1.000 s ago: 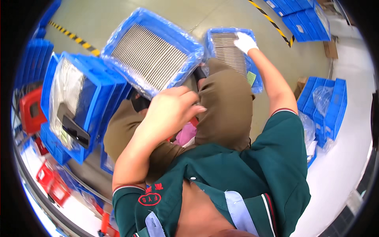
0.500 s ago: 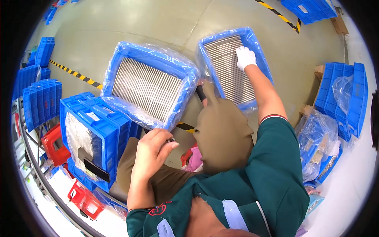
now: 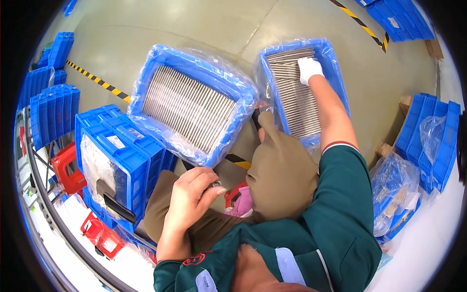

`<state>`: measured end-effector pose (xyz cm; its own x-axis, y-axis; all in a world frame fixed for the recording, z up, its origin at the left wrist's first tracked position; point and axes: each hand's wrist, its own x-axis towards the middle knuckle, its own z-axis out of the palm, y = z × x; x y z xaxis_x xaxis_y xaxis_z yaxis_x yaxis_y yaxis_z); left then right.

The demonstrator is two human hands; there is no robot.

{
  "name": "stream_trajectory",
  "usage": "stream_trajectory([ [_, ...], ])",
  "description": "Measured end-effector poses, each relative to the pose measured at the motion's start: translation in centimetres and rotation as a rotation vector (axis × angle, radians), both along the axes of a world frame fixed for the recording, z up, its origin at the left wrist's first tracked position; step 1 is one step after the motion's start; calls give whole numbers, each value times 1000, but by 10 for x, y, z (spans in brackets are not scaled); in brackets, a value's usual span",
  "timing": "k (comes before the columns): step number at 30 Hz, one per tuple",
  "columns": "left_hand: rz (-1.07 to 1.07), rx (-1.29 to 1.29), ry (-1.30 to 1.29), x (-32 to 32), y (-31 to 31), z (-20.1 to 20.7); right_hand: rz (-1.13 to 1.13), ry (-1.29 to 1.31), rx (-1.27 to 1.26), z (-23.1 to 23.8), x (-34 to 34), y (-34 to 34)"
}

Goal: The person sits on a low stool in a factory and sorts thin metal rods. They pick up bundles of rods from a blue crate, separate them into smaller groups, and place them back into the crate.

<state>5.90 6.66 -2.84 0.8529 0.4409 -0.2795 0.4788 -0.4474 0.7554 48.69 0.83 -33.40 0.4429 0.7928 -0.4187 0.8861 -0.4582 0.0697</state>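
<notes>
On the left, a plastic-lined blue crate (image 3: pixel 194 72) packed with slim metal rods (image 3: pixel 187 109), side by side: stiff, surely, probably slick, light singly, heavy in bulk. Just below, the bare left hand (image 3: pixel 192 194) pinches a small metal piece (image 3: pixel 216 184), likely hard and easily dropped, best held by its edges. Across to the lined right crate (image 3: pixel 339 85): more rods (image 3: pixel 296 104), upper ones askew, mid-length the place to hold. The gloved right hand (image 3: pixel 310 71) rests there; whether it's gripping, can't tell.
</notes>
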Motion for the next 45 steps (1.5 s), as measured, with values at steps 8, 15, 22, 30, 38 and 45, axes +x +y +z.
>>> stream_trajectory([
  [8,14,31,-34,-9,-3,5,-157,126,30,-7,-55,-64],
  [15,28,95,-114,-19,-13,12,-433,325,47,-12,-99,-111],
  [22,-3,153,-148,-40,-19,18,-538,629,162,-65,-145,-179],
  [30,180,185,-274,-57,-12,22,-613,617,188,-4,-134,-160],
  [38,467,91,-405,-79,-1,26,-417,644,550,159,-129,-49],
  [45,844,-180,-777,-99,29,38,-62,991,1096,354,-274,5],
])
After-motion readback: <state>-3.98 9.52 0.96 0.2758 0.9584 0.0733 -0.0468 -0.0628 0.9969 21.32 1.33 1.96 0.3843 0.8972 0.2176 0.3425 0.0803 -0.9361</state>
